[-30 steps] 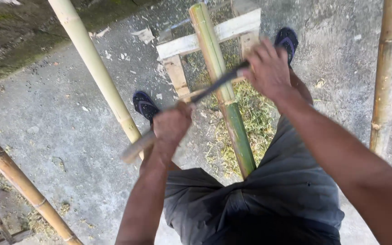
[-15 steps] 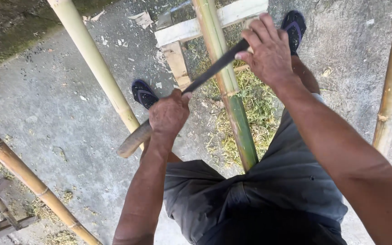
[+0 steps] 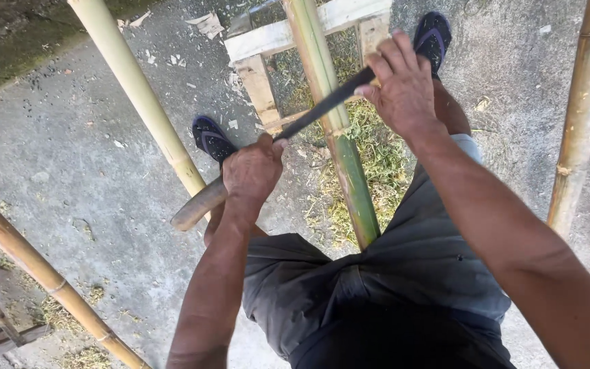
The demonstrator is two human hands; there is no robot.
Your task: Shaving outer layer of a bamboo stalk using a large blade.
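Now the blade [image 3: 322,108] sits nearer the person than it did a second ago — across the last second both hands have drawn in toward the body, and the dark edge with them, down the green bamboo pole [image 3: 339,137]. The left hand [image 3: 253,171] is clenched round the wooden handle [image 3: 196,208], whose butt pokes out below the fist; the right hand [image 3: 404,85] is wrapped over the far end of the blade, fingers curled, pressing on the other side of the pole. So the blade lies crosswise on the bamboo, touching it, a hand on each side. By my reading that is a scraping pull under way, skin coming off the pole — the pale green shavings [image 3: 370,157] heaped on the concrete under it fit that. The pole itself runs from between the person's legs up over a pale wooden frame [image 3: 274,37]. Other bamboo poles stand around: a yellow one [image 3: 141,102] to the left, a brown one [image 3: 582,116] at the right. Both feet are in dark sandals [image 3: 212,139], planted either side of the frame.
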